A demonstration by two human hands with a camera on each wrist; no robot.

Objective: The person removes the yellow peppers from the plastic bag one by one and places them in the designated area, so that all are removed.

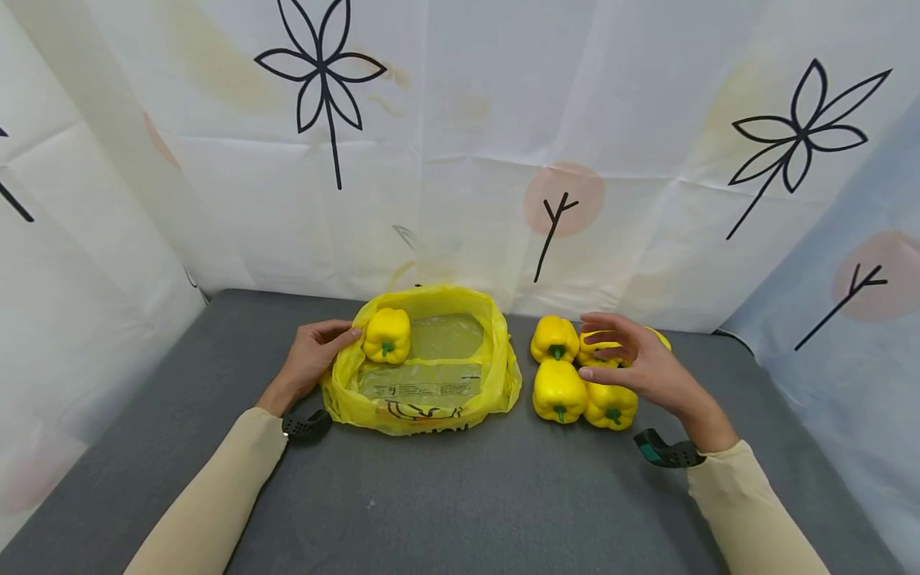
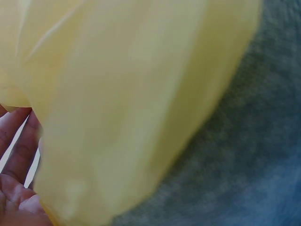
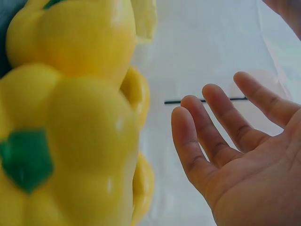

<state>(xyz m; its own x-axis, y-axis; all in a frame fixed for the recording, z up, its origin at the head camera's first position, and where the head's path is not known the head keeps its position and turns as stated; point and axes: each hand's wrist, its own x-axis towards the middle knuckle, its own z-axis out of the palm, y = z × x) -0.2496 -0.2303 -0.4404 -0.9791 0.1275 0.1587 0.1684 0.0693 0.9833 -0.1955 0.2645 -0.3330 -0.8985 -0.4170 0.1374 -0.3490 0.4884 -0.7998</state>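
A yellow plastic bag (image 1: 506, 375) lies with its mouth spread wide, and one yellow bell pepper (image 1: 386, 335) sits inside against its left wall. At that left rim my left hand (image 1: 311, 357) pinches the bag's edge between thumb and fingers. The left wrist view is mostly filled by the bag's side (image 2: 117, 108), with part of the fingers (image 2: 23, 146) showing behind it. My right hand (image 1: 647, 363) hovers over a group of yellow bell peppers (image 1: 559, 391), partly covering those at the back. In the right wrist view its fingers are spread and loosely bent, apart from the peppers (image 3: 89, 117).
Everything lies on a dark grey table (image 1: 460, 503). A white curtain (image 1: 460, 104) with drawn flowers and branches hangs along the back edge and both sides. The pepper group stands to the right of the bag, near the back edge.
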